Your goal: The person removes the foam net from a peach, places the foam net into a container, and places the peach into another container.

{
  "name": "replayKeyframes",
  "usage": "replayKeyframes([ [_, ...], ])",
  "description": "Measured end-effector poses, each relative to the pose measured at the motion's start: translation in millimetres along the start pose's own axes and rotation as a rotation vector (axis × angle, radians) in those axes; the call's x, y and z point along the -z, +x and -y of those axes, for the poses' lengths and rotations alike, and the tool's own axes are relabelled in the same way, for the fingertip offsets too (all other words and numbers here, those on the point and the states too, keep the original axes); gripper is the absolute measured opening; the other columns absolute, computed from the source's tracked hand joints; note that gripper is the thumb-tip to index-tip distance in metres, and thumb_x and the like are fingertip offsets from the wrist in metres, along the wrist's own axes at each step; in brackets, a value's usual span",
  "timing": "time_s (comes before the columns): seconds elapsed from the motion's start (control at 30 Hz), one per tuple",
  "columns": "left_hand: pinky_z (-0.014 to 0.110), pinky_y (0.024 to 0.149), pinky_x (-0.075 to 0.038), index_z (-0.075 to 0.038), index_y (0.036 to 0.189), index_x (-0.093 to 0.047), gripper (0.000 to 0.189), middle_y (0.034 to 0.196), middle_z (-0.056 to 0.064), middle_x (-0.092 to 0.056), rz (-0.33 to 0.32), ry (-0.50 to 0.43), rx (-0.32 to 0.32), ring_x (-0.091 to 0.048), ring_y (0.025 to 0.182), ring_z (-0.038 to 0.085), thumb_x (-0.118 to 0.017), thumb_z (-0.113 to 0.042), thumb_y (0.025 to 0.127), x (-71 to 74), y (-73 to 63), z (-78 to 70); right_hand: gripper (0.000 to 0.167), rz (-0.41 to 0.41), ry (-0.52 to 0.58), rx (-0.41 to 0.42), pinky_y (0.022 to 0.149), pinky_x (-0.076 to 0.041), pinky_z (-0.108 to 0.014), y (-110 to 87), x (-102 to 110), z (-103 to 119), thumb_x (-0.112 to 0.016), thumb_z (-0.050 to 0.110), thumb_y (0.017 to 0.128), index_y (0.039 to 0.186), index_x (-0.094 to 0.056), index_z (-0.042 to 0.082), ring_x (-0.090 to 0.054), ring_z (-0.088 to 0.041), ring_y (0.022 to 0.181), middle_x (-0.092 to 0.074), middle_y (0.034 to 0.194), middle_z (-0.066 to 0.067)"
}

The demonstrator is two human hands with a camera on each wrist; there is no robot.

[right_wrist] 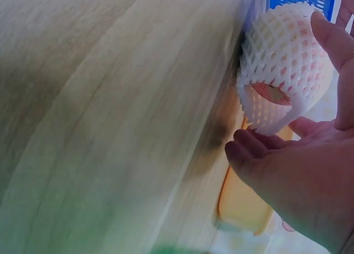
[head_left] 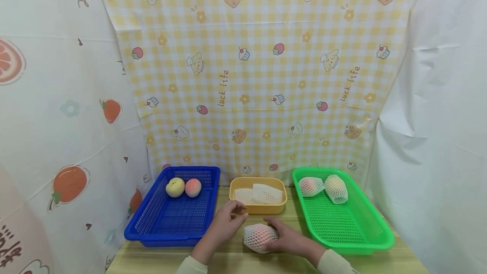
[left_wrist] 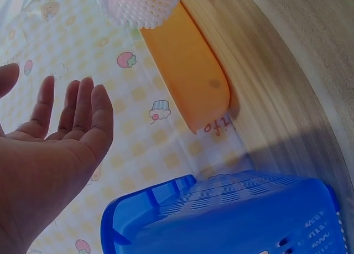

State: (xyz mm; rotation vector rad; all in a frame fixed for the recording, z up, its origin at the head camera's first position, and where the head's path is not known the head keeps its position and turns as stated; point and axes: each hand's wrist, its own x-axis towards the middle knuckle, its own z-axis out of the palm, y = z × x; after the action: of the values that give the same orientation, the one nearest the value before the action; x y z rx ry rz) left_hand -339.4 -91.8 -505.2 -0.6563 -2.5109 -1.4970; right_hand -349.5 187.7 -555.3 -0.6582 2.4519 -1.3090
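A peach in a white foam net sleeve is at the front middle of the wooden table, the sleeve drawn round it. My right hand holds it from the right, thumb on one side and fingers on the other; the right wrist view shows the netted peach with red skin through the sleeve's open end. My left hand is apart from the peach, by the front of the yellow box. In the left wrist view the left hand has loosely bent fingers and nothing in it.
On the left stands a blue basket with two bare peaches. A green basket on the right holds two netted peaches. Foam net sleeves lie in the yellow box. A patterned cloth hangs behind.
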Motion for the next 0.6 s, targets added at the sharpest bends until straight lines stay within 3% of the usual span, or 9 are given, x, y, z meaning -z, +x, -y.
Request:
replayKeyframes([
  [0.1, 0.049, 0.096, -0.059, -0.011, 0.119, -0.071, 0.016, 0.121, 0.006, -0.068, 0.004, 0.001, 0.001, -0.067, 0.114, 0.028, -0.073, -0.022, 0.108, -0.4, -0.6, 0.2, 0.089, 0.011, -0.003, 0.011, 0.113, -0.046, -0.062, 3.1, -2, -2, -0.090, 0.035, 0.094, 0.164, -0.045, 0.003, -0.059, -0.036, 0.136, -0.057, 0.155, -0.018],
  [0.4, 0.051, 0.099, -0.058, -0.011, 0.120, -0.072, 0.018, 0.126, 0.011, -0.068, 0.030, -0.033, 0.021, -0.066, 0.119, 0.030, -0.073, -0.024, 0.108, -0.3, -2.1, -2.1, 0.070, 0.032, 0.062, 0.025, 0.102, -0.055, -0.052, 8.8, -12, 1, -0.090, 0.022, 0.092, 0.152, -0.056, 0.009, -0.065, -0.027, 0.119, -0.066, 0.137, -0.008],
  [0.6, 0.049, 0.100, -0.058, -0.011, 0.121, -0.071, 0.016, 0.127, 0.012, -0.068, 0.025, -0.043, 0.032, -0.066, 0.120, 0.030, -0.072, -0.022, 0.109, 2.6, -2.1, -0.1, 0.073, -0.027, 0.028, 0.034, 0.101, -0.056, -0.055, 8.4, -12, 5, -0.090, 0.026, 0.091, 0.153, -0.056, 0.011, -0.066, -0.027, 0.118, -0.067, 0.136, -0.008],
])
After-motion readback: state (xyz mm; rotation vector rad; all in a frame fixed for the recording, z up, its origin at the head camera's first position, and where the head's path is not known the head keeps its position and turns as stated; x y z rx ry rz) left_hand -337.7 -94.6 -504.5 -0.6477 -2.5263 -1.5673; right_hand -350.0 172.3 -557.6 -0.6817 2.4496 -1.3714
